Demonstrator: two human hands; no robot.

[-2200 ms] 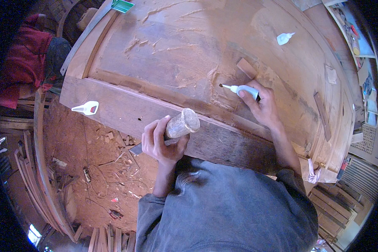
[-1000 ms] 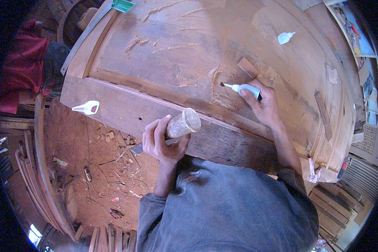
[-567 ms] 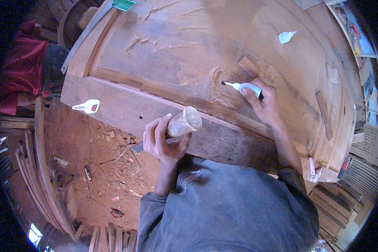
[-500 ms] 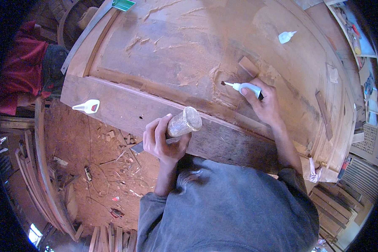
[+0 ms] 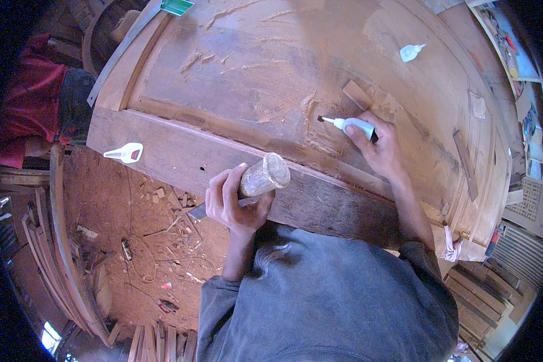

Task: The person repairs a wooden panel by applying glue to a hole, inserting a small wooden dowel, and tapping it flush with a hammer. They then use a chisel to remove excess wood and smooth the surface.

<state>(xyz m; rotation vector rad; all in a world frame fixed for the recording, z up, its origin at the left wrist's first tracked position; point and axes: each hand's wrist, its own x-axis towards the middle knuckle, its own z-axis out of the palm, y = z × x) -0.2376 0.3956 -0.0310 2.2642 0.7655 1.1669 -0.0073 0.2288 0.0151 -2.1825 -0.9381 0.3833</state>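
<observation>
A wide wooden door panel (image 5: 241,72) lies before me, smeared with sawdust. My right hand (image 5: 382,146) is closed round a small white glue bottle (image 5: 359,127) with a long, thin nozzle. The nozzle's tip is at a small dark hole (image 5: 320,119) in the panel, inside a ring of sawdust. At the near edge, my left hand (image 5: 232,199) grips what looks like a chisel (image 5: 265,175). Its thick, worn handle points up, and a flat metal blade shows below my fingers. Just beyond my right hand rests a small wood block (image 5: 357,95).
Two more glue bottles lie on the wood, one at the left edge (image 5: 125,153) and another at the far right (image 5: 411,53). A wood strip (image 5: 465,165) is on the right. At left stands a person in red (image 5: 33,102). Scraps litter the earth floor (image 5: 145,241).
Both of my hands, the glue bottle and the chisel stay almost exactly where they were. The person in red at the left has shifted slightly.
</observation>
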